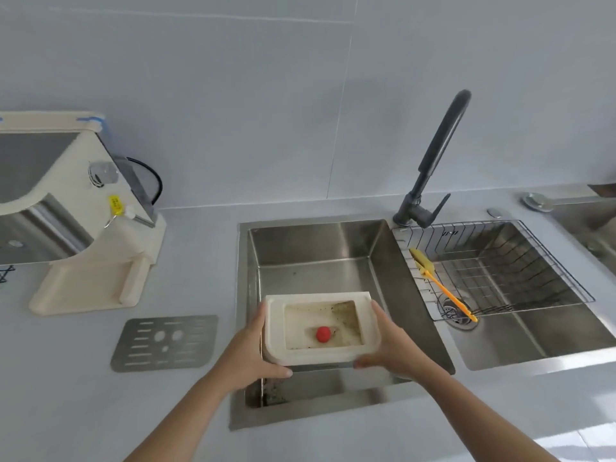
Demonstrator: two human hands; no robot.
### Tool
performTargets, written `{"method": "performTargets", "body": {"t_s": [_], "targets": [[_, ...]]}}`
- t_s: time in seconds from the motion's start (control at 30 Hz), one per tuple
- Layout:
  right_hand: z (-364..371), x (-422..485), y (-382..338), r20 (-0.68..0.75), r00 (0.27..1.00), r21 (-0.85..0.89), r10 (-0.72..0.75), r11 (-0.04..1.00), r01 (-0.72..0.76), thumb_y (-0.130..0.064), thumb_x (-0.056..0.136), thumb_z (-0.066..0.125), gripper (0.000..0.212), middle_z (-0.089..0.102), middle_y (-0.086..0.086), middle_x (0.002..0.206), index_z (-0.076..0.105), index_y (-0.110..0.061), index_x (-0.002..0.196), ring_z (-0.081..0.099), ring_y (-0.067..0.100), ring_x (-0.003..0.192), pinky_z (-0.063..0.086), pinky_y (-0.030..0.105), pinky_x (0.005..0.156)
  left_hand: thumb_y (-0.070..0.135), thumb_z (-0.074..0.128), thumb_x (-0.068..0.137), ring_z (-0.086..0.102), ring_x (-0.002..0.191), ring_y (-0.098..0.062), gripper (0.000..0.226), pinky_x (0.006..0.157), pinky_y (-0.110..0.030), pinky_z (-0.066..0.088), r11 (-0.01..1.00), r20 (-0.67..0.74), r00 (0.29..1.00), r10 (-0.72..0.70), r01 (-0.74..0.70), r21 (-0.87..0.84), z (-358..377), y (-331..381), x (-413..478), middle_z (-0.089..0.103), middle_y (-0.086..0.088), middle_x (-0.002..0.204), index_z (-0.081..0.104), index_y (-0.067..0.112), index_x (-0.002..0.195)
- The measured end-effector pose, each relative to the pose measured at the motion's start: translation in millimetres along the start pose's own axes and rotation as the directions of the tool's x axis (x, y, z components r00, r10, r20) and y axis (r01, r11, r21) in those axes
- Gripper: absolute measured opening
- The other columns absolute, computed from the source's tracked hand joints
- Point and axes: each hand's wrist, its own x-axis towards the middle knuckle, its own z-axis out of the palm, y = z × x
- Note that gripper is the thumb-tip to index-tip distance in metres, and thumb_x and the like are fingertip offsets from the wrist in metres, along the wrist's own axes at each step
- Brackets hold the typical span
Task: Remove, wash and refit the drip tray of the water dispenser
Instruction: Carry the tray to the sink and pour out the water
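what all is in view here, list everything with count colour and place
drip tray: 1, cream, dirty inside, held over the left sink basin
float: 1, red, inside the tray
grille: 1, grey metal, flat on the counter left of the sink
water dispenser: 1, cream and steel, far left on the counter
sink: 1, steel, two basins, centre
tap: 1, black, behind the sink
wire rack: 1, dark, over the right basin
brush: 1, yellow and orange, on the rack
left hand: 1, gripping the tray's left side
right hand: 1, gripping its right side
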Motion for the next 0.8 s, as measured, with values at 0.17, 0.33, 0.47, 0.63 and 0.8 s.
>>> {"method": "performTargets", "body": {"t_s": [0.17, 0.33, 0.47, 0.63, 0.8], "targets": [[-10, 3, 21, 0.002, 0.999, 0.065, 0.04, 0.997, -0.04, -0.016, 0.051, 0.085, 0.095, 0.055, -0.017, 0.111, 0.034, -0.03, 0.129, 0.056, 0.003, 0.101, 0.052, 0.018, 0.072, 0.04, 0.081, 0.046, 0.047, 0.103, 0.007, 0.116, 0.072, -0.008, 0.041, 0.998, 0.028, 0.999, -0.037, 0.036, 0.056, 7, 15, 15, 0.044, 0.034, 0.114, -0.002, 0.066, 0.124], [-15, 7, 31, 0.01, 0.999, 0.139, 0.054, 0.989, -0.055, -0.013, 0.051, 0.084, 0.08, 0.058, -0.017, 0.105, 0.042, -0.041, 0.112, 0.059, 0.0, 0.095, 0.051, 0.011, 0.063, 0.039, 0.081, 0.047, 0.04, 0.096, 0.018, 0.115, 0.065, -0.001, 0.037, 0.994, 0.072, 0.996, -0.056, 0.049, 0.096, 7, 24, 31, 0.034, 0.045, 0.105, -0.003, 0.068, 0.121], [-14, 10, 36, 0.004, 0.995, 0.208, 0.097, 0.973, -0.095, -0.013, 0.05, 0.083, 0.069, 0.061, -0.016, 0.101, 0.05, -0.038, 0.106, 0.061, 0.001, 0.09, 0.051, 0.011, 0.061, 0.039, 0.082, 0.05, 0.041, 0.108, 0.004, 0.122, 0.078, -0.007, 0.037, 0.99, 0.107, 0.989, -0.099, 0.088, 0.107, 0, 24, 43, 0.037, 0.037, 0.114, 0.003, 0.041, 0.142], [-11, 20, 40, 0.026, 0.988, 0.256, 0.152, 0.954, -0.153, -0.014, 0.055, 0.082, 0.071, 0.061, -0.006, 0.106, 0.05, -0.024, 0.117, 0.059, 0.011, 0.097, 0.051, 0.022, 0.075, 0.033, 0.082, 0.058, 0.039, 0.115, -0.006, 0.117, 0.091, -0.021, 0.035, 0.983, 0.127, 0.98, -0.151, 0.136, 0.124, -6, 23, 54, 0.039, 0.02, 0.123, 0.003, 0.034, 0.145], [-5, 29, 44, 0.07, 0.98, 0.357, 0.185, 0.913, -0.197, -0.012, 0.058, 0.081, 0.06, 0.063, -0.001, 0.108, 0.054, -0.024, 0.111, 0.059, 0.016, 0.1, 0.053, 0.031, 0.084, 0.028, 0.08, 0.064, 0.036, 0.118, -0.007, 0.107, 0.094, -0.025, 0.035, 0.982, 0.12, 0.98, -0.161, 0.147, 0.114, -16, 28, 67, 0.038, 0.016, 0.126, 0.01, 0.032, 0.144]]}}
